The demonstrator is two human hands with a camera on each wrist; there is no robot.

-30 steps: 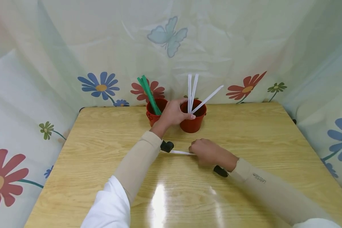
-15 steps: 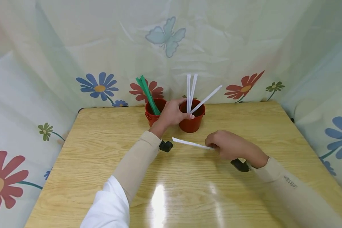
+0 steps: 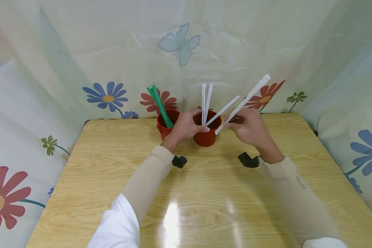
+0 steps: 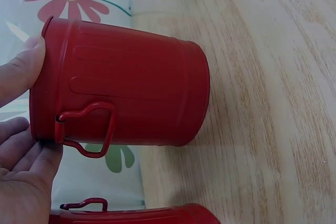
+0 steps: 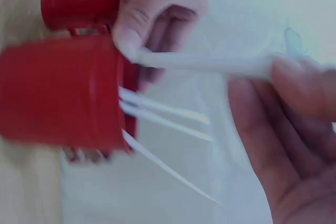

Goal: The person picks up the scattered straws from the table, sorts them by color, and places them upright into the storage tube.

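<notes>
Two small red metal buckets stand side by side at the back of the table. My left hand grips the rim of the right-hand bucket, thumb and fingers on its edge; the left wrist view shows this bucket with its wire handle. Several white paper-wrapped straws lean out of it. At its right side, my right hand pinches another white wrapped straw, tilted, its lower end by the bucket's rim. The right wrist view is blurred, but the held straw shows above the bucket mouth.
Green wrapped straws lean in the left-hand bucket, partly behind my left hand. A curtain with flowers and a butterfly hangs right behind the buckets. The wooden table extends in front.
My right hand has lifted the white straw off the table and carried it up and back to the right-hand bucket, turning it steeper. My left hand keeps its grip on the rim.
</notes>
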